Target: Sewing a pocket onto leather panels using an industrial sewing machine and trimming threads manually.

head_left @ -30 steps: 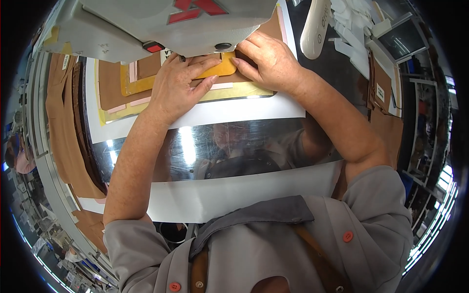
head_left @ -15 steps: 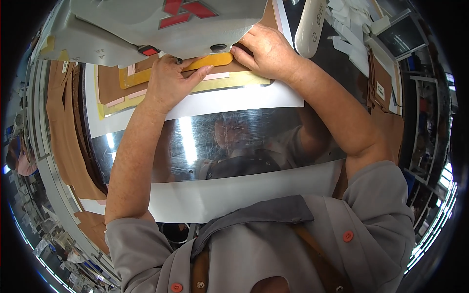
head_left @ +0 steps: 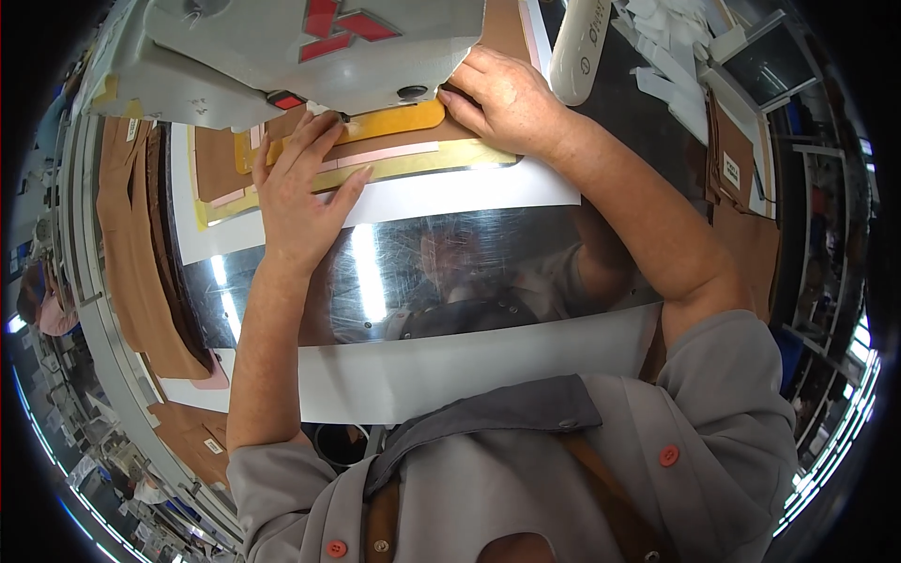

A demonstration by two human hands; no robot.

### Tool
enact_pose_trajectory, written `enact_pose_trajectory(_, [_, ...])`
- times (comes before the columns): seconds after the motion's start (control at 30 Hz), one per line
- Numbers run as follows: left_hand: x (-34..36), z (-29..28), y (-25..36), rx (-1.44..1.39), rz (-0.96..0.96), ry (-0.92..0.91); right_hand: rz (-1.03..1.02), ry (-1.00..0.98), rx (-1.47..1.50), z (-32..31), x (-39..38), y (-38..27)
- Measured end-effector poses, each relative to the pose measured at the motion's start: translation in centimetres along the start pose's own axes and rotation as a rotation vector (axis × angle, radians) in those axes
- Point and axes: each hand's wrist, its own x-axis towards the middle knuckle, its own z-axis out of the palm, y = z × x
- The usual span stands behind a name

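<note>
My left hand [head_left: 305, 192] lies with fingers spread, fingertips on a yellow template strip [head_left: 394, 120] and the brown fabric around it. The thumb stretches out apart, over the pale yellow border [head_left: 450, 153] of a flat frame. My right hand [head_left: 507, 98] is bent at the strip's right end, thumb close to its tip. Its other fingertips are hidden behind the grey sewing machine head [head_left: 394, 52], so its grip cannot be told. Brown fabric [head_left: 218, 159] shows beneath the strip, with a pale pink strip [head_left: 389, 155] along the frame's near side.
A white sheet [head_left: 488, 192] lies under the frame, on a shiny metal plate [head_left: 441, 272]. Brown fabric pieces [head_left: 141, 272] are piled at the left, more brown pieces [head_left: 730, 164] at the right. White scraps [head_left: 666, 56] heap at the far right, beside a rounded white machine part [head_left: 580, 56].
My left hand has slid left and toward me along the strip, its fingers and thumb spreading away from the strip's middle. The right hand has shifted only slightly.
</note>
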Motion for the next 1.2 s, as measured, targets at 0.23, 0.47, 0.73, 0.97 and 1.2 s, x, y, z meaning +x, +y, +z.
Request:
enact_pose_trajectory(0.23, [-8.6, -3.4, 1.3, 0.086, -0.146, -0.122, 0.067, -0.068, -0.012, 0.8, -0.4, 1.0])
enact_pose_trajectory(0.47, [-16.3, -3.8, 3.6, 0.129, -0.305, -0.036, 0.019, -0.023, 0.031, 0.7, -0.2, 0.1])
enact_pose_trajectory(0.73, [-16.8, -2.6, 3.5, 0.234, -0.300, 0.117, 0.161, -0.019, -0.038, -0.2, -0.1, -1.0])
enact_pose_trajectory(0.97, [-17.1, -2.6, 3.6, 0.238, -0.336, 0.129, 0.268, 0.007, -0.093, -0.6, -0.3, -0.7])
enact_pose_trajectory(1.2, [-17.2, -2.7, 3.7, 0.247, -0.361, 0.138, 0.235, 0.157, -0.079, -2.8, -6.0, 2.2])
